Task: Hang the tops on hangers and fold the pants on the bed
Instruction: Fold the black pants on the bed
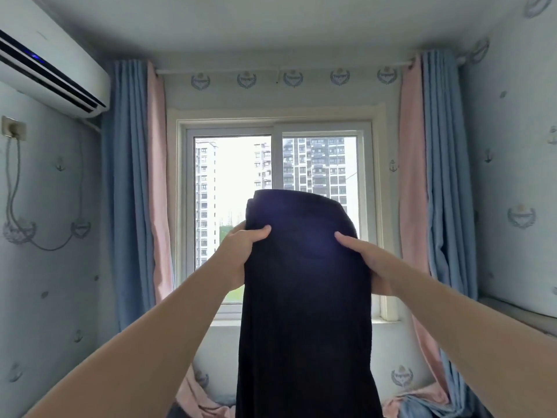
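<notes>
Here both hands, left hand (238,251) and right hand (370,260), hold dark pants (304,297) raised before the window (235,176), fingers clamped on the upper edges.

Dark garment (304,297): navy-black cloth, matt, soft, slightly fuzzy, with a bluish glow near the top.
Blue curtains (126,176), far left and far right: heavy cloth, matt, smooth pleats.
Pink curtains (158,176) just beside them: thinner-looking cloth, matt, lightly creased.
Window frame (275,125): white, smooth, slight sheen; plastic or painted metal, cannot tell.
Panes (235,176): clear glass.
Air conditioner (51,64), upper left: white hard plastic, smooth, light gloss, with dark glossy slots.
Walls (51,267): wallpaper, matt, printed anchors and crests.
Ceiling (271,22): matt, plain.
Wall socket (13,125), left: smooth plastic.
Cable (15,191) below it: grey, smooth, rubbery-looking.
</notes>
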`<action>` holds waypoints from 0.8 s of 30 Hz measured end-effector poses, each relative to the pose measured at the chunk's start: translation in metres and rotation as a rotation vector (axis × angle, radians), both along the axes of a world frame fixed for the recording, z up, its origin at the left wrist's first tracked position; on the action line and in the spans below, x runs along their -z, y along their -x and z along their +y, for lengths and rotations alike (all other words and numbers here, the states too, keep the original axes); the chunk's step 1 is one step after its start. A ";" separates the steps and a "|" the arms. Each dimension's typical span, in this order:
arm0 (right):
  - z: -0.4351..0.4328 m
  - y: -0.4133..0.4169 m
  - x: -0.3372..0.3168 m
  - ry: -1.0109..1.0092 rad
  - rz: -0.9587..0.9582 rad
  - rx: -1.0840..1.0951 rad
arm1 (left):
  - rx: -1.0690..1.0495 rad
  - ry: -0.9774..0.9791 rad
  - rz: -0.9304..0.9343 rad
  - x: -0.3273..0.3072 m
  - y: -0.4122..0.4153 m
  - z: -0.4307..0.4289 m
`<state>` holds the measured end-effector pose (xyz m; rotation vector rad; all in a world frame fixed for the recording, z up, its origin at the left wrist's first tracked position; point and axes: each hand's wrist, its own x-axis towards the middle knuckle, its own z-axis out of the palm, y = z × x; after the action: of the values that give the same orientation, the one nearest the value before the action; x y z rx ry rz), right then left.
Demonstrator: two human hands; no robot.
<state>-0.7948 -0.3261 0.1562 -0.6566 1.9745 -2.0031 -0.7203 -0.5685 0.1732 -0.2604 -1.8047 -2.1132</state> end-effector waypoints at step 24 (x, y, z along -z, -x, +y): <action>-0.131 -0.203 -0.091 0.060 0.493 0.554 | -0.577 0.278 0.213 -0.047 -0.171 -0.109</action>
<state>-0.5922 -0.4572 0.2468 -0.7305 2.6225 -2.3909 -0.5494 -0.6775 0.2200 -0.0205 -1.7726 -1.3917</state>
